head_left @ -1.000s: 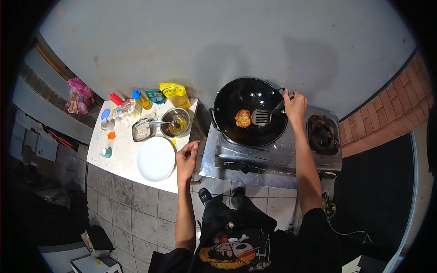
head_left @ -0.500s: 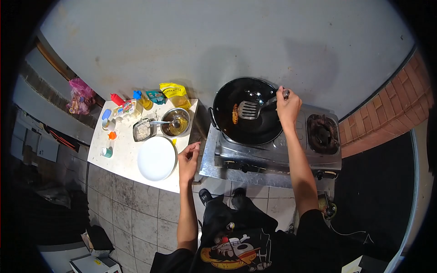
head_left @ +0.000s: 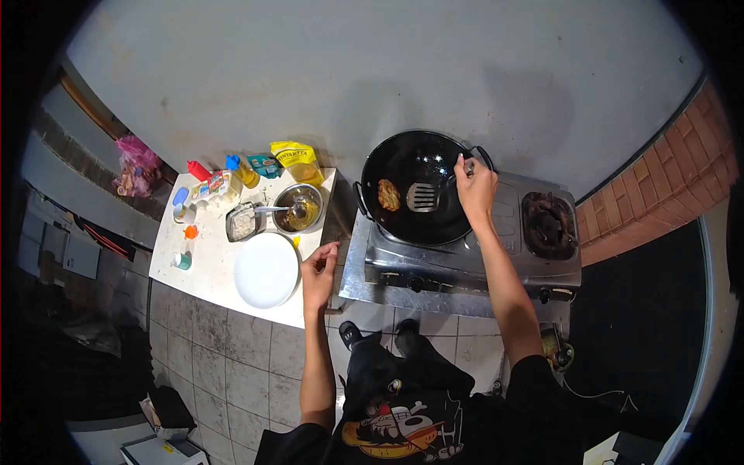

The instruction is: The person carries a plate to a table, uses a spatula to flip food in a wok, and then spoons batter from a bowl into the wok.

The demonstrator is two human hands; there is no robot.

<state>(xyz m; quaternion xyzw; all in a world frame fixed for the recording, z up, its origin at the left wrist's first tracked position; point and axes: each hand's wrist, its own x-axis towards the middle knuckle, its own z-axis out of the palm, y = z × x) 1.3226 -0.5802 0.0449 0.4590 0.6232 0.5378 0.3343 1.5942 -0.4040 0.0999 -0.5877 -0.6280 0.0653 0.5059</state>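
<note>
My right hand (head_left: 476, 192) is wrapped round the handle of a slotted spatula (head_left: 422, 198), whose head lies low inside a black wok (head_left: 403, 232). A browned, flat fried piece of food (head_left: 388, 195) rests in the wok, left of the spatula head and apart from it. My left hand (head_left: 318, 277) hovers between the table and the stove, near a white plate (head_left: 266, 271). Its fingers are loosely bent, with nothing visible in them.
The wok sits on a gas stove (head_left: 434, 271) with a second burner (head_left: 549, 227) at right. On the white table (head_left: 209, 263) stand a steel bowl (head_left: 299, 209) with a ladle, a tray of white flour-like stuff (head_left: 242, 222), bottles and a yellow oil pouch (head_left: 297, 164). A brick edge (head_left: 659, 186) stands right.
The food piece now lies flat, its broad browned face showing, left of where it stood edge-on against the spatula. My right hand has shifted slightly left and down; my left hand has barely moved.
</note>
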